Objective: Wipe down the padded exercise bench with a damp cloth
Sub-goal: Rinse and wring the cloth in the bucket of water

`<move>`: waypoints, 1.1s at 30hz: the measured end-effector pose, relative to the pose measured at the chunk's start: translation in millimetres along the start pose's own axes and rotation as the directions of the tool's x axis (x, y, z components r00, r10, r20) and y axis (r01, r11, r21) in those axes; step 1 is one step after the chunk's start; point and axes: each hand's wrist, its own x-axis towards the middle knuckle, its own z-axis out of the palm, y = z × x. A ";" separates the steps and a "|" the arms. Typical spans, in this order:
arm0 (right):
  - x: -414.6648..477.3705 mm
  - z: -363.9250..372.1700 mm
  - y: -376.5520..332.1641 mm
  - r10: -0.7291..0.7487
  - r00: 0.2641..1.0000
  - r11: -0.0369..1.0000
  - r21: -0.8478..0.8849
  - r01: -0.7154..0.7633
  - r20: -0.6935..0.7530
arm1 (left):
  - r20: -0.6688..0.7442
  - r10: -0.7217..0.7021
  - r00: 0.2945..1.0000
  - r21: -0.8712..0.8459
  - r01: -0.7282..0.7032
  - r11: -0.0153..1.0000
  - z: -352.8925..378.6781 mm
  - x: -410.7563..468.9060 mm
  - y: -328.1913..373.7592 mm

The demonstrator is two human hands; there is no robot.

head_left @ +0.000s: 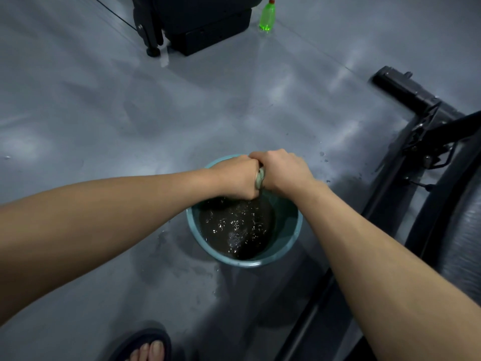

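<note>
Since both hands (234,175) (283,170) enclose it, cloth (259,178) barely shows.

A single wide-angle head view looks steeply down from standing height at the floor (104,113), close over a bucket (286,238) at frame centre, forearms reaching in from the lower corners.

You had no writing, number or brand that could be read. The translucent green plastic spray bottle (267,18) on the floor showed no legible label. The round teal plastic bucket (291,238) bore no marking you could make out. The black padded exercise bench (466,230) at your right was too dark and blurred for any lettering.
</note>
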 end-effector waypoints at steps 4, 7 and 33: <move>-4.0 0.7 -4.4 -0.011 0.999 0.992 -0.122 0.016 0.046 | -0.051 -0.021 0.998 0.125 0.027 0.992 4.3 -8.7 1.7; -5.0 2.8 -9.0 -0.030 0.991 0.986 -0.160 0.051 0.130 | -0.032 -0.054 0.998 0.179 0.059 0.982 10.5 -16.7 0.8; 6.9 -10.0 -0.7 0.035 0.919 0.662 0.680 -0.316 0.393 | -0.112 -0.299 0.948 0.034 0.304 0.952 28.5 -11.3 -19.6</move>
